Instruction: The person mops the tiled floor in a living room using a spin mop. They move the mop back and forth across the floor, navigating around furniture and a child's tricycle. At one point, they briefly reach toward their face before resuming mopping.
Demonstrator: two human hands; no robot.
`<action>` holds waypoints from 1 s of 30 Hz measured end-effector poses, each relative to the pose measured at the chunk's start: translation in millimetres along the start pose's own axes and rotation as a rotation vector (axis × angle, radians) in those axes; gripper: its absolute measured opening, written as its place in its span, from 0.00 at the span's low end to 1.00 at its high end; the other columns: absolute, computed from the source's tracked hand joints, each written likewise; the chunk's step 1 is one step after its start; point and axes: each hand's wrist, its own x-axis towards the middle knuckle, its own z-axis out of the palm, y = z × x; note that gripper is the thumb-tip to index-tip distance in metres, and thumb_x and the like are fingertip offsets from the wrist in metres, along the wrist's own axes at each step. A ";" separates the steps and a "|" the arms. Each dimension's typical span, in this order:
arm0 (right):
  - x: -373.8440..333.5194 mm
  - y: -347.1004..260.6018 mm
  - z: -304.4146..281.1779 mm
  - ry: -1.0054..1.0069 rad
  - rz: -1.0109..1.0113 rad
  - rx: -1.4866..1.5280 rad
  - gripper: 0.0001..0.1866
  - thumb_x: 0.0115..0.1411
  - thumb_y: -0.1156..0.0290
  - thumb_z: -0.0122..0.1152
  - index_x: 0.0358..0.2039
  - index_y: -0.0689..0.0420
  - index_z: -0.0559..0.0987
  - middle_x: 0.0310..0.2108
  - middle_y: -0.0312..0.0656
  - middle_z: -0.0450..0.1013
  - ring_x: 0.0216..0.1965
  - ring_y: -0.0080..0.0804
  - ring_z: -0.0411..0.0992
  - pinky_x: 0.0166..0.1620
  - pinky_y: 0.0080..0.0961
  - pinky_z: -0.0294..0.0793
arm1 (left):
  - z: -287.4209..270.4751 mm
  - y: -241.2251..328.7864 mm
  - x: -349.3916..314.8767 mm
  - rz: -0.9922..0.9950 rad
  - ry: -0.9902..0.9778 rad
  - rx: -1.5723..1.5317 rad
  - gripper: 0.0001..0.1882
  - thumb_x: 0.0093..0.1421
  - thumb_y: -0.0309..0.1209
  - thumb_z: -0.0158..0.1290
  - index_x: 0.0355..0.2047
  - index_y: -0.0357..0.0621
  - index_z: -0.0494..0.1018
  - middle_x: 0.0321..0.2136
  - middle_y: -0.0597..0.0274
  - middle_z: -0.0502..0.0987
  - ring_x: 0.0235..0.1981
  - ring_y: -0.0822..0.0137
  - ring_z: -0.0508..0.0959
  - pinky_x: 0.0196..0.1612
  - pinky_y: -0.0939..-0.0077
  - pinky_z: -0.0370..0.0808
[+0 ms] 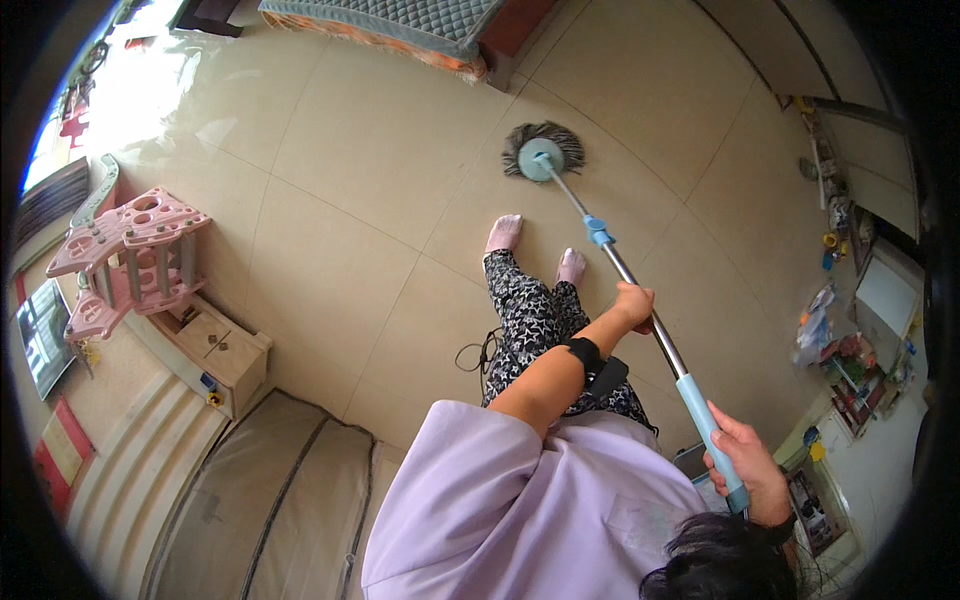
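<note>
Head view, looking down. Nearest: the right hand (745,462) is wrapped around the pale blue grip at the near end of the mop handle (655,330), fingers curled shut on it. A little farther along, the left hand (634,305) clasps the bare metal part of the same handle — fingers closed round it, a black strap on that forearm. The handle runs up and to the left, away from the person, past a blue collar. The person's two feet (505,233), in light socks, stand on the beige tiled floor (350,170) just left of the handle. Beyond the feet lies the mop head (542,151) — grey strands about a blue disc, flat on the tiles. Far edge: a quilted mattress (400,20). At left, a pink plastic rack (125,262).
</note>
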 end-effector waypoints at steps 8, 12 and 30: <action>34.1 -86.2 30.4 -0.195 -0.031 -0.462 0.33 0.70 0.68 0.44 0.72 0.38 0.49 0.23 0.35 0.67 0.15 0.21 0.65 0.17 0.22 0.72 | -108.6 18.6 -43.6 0.193 0.206 -0.235 0.16 0.66 0.41 0.44 0.36 0.38 0.63 0.23 0.56 0.72 0.21 0.59 0.77 0.20 0.64 0.78; 61.9 -110.9 61.4 -0.276 -0.107 -0.791 0.33 0.69 0.69 0.44 0.72 0.40 0.49 0.23 0.35 0.67 0.16 0.21 0.67 0.18 0.22 0.72 | -165.3 -13.1 -61.0 0.226 0.203 -0.436 0.15 0.67 0.42 0.43 0.34 0.41 0.62 0.22 0.59 0.66 0.22 0.63 0.71 0.20 0.68 0.75; 149.2 -261.3 75.9 0.824 -0.587 -1.781 0.17 0.46 0.69 0.72 0.38 0.54 0.80 0.36 0.45 0.74 0.44 0.46 0.71 0.49 0.42 0.68 | -357.2 46.2 -14.3 0.585 0.773 0.317 0.18 0.66 0.39 0.47 0.30 0.36 0.78 0.21 0.53 0.80 0.24 0.60 0.82 0.32 0.63 0.77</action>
